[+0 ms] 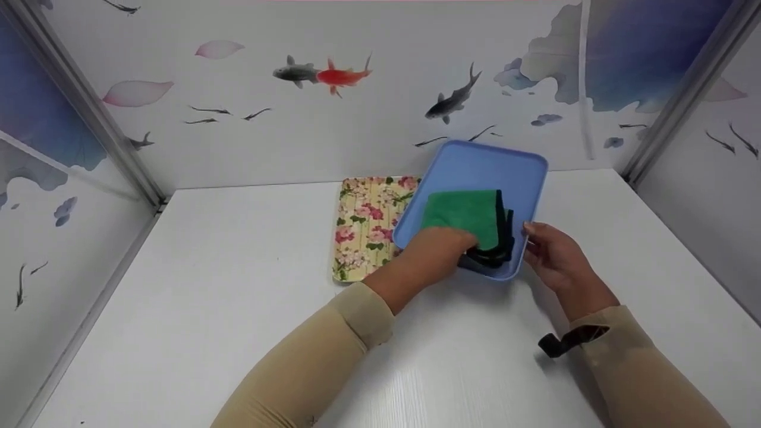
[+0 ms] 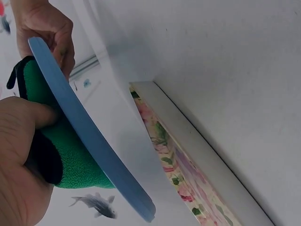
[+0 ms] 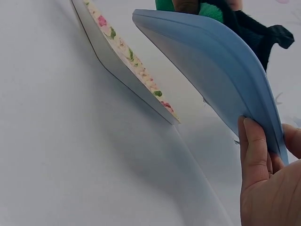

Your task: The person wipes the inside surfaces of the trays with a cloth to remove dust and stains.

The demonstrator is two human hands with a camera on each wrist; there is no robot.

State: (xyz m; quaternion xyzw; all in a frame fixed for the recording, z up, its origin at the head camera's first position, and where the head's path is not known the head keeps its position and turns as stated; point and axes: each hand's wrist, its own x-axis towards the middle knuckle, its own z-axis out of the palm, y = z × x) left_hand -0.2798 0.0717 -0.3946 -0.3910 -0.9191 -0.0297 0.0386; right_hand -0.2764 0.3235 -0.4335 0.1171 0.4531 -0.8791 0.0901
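A blue tray (image 1: 490, 163) is held tilted above the white table, its right edge pinched by my right hand (image 1: 556, 252). In the right wrist view, that hand's fingers (image 3: 254, 141) lie along the tray's underside, with the thumb at the other face. On the tray is a folded green towel (image 1: 464, 211) with black edging. My left hand (image 1: 437, 252) grips the towel's near edge; the left wrist view shows the thumb (image 2: 44, 114) pressed on the green cloth. The towel's layers stack up at its right side, where a dark loop (image 3: 281, 36) sticks out.
A flower-patterned board (image 1: 368, 217) lies on the table left of the blue tray, which overlaps its right side in the head view. Behind stands a white wall (image 1: 380, 131) with painted fish. A black strap (image 1: 574, 340) is on the right wrist.
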